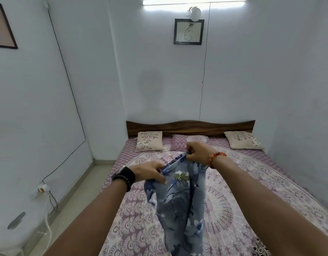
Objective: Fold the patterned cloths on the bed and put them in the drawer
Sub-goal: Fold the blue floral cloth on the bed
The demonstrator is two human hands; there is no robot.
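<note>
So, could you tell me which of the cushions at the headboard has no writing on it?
The middle cushion: it is purple with the bedsheet's print, lying flat between the two cream cushions, which both carry dark lettering.

cloth: thin, soft blue-grey floral fabric, matt, draping in loose folds | bed: matt printed mauve cotton-like sheet, smooth | headboard: dark wood, grained, slight sheen | cushions: matt beige fabric, printed | wall: matt pale paint | picture frame, upper centre: glossy glass front
</note>
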